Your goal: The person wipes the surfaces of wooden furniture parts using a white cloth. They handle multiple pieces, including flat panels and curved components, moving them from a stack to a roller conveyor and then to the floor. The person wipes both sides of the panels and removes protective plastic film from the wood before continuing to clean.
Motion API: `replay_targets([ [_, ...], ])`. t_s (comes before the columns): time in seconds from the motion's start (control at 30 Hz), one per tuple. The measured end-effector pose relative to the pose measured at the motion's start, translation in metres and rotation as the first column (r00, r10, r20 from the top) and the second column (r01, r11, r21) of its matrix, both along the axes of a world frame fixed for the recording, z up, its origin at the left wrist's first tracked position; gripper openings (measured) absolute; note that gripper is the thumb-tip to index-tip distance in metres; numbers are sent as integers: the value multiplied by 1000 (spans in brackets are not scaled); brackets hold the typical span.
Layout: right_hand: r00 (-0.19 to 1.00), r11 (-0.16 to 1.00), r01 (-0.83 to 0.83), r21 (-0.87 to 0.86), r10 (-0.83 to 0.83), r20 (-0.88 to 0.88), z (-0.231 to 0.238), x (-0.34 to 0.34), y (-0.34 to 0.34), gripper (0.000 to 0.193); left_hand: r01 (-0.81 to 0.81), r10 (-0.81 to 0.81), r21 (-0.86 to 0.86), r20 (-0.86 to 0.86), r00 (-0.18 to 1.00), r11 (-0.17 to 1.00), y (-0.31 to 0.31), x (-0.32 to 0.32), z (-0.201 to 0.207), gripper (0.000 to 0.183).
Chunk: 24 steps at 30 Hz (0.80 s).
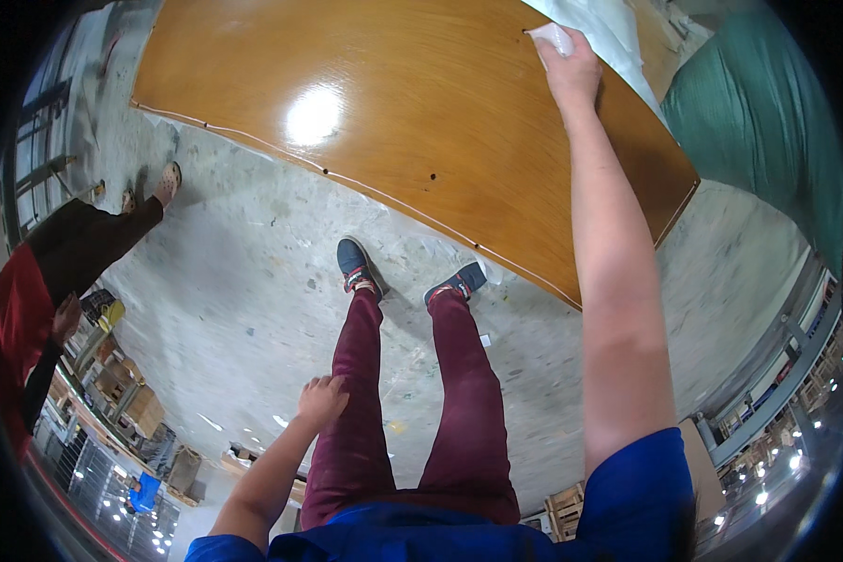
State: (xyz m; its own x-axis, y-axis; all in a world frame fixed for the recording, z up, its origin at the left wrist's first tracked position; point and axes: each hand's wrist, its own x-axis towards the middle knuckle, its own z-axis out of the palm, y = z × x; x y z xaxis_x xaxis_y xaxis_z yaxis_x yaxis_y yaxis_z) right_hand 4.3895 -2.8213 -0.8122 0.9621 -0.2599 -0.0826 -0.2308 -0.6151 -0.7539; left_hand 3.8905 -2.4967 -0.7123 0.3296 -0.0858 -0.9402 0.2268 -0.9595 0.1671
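A large glossy orange-brown wooden panel [403, 103] fills the upper middle of the view, with a thin pale line along its near edge and several small dark holes. Over its far right part, my right hand [572, 73] is closed round a folded white cloth or pad [551, 38], which touches the surface beside a dark hole. My right arm stretches across the panel's right side. My left hand [324, 401] rests on my left thigh near the knee, fingers laid over the maroon trousers and holding nothing.
My shoes [354, 258] stand on the stained grey floor [234, 272], close to the panel's near edge. Another person in a red top [21, 318] is at the left. Green sheeting [754, 112] hangs at the far right, next to white plastic film [598, 28].
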Motion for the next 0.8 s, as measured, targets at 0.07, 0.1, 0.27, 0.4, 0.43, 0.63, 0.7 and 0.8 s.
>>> replay_targets([
  [0.07, 999, 997, 0, -75, -3, -47, 3, 3, 4, 39, -101, 101, 9, -33, 994, 995, 7, -18, 9, 42],
  [0.1, 997, 995, -8, -98, 0, -77, 5, 5, 5, 38, -148, 148, 14, -48, 988, 989, 11, -23, 10, 42],
  [0.27, 992, 988, -42, -149, 23, -125, 8, 6, 14, 35, -302, 304, -33, 78, 950, 953, -11, -27, 15, 38],
  [0.4, 994, 976, -59, -210, 39, -100, 9, 5, 18, 34, -325, 344, -134, 146, 928, 936, -22, -24, 12, 34],
  [0.43, 994, 978, -61, -202, 41, -99, 9, 3, 19, 34, -330, 350, -143, 152, 924, 933, -23, -28, 11, 34],
  [0.63, 996, 981, -84, -175, 79, -38, 6, -36, 24, 34, -295, 310, -101, 196, 930, 950, -12, -47, 10, 32],
  [0.7, 996, 989, -78, -127, 74, -41, 8, -55, 32, 33, -279, 282, -43, 207, 937, 959, -8, -50, 11, 31],
  [0.8, 994, 992, -107, -68, 106, -24, 11, -86, 43, 33, -230, 225, -5, 220, 949, 973, -7, -49, 11, 31],
])
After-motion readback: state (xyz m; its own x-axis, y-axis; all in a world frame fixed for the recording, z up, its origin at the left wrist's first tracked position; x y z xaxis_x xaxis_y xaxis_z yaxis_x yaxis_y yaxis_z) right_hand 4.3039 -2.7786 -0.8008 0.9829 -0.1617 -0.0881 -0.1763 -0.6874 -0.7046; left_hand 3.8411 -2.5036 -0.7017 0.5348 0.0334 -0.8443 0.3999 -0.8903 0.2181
